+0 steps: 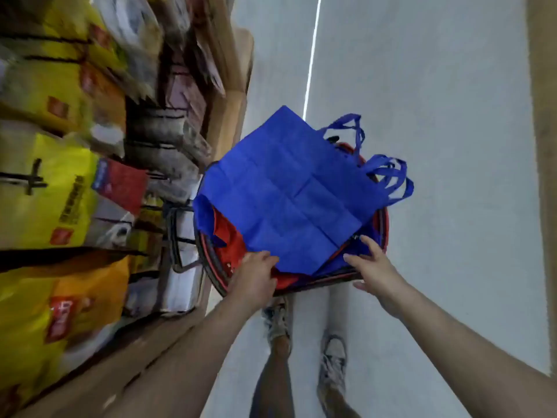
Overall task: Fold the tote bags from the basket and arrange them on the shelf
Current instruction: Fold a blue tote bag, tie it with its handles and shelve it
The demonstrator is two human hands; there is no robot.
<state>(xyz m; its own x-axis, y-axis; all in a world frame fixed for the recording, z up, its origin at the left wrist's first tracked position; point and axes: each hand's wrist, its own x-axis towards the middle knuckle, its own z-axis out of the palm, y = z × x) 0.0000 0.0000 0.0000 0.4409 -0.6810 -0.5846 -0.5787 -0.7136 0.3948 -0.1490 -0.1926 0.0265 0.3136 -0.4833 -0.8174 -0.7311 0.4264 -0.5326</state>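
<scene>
Blue tote bag (289, 191) lies spread flat on top of the round basket (211, 267), covering most of the opening. Fold creases cross the fabric. Its 2 handles (388, 176) hang over the far-right rim.

Under it, on the near-left side, a red bag (229, 239) shows inside the basket. More blue fabric (355, 251) sticks out under the top bag at the near-right edge.

The basket sits on the pale floor (422, 116), just beside the shelf (144, 336) on the left.

Left hand (256, 276) is at the basket's near rim. Its fingers (265, 257) lie close together, tips at the near corner of the top bag, above the red one. Can't tell whether they pinch the edge or only touch it.

Right hand (375, 267) is over the near-right rim, palm down. Its fingers (369, 244) are straight and spread apart, tips on the lower blue fabric by the top bag's near-right corner. The thumb sticks out toward the person, gripping nothing.

The shelf is packed w/ yellow packs (45, 188), all blurred, w/ a cardboard box (232, 95) farther along.

2 shoes (333, 357) stand on the floor just short of the basket.
</scene>
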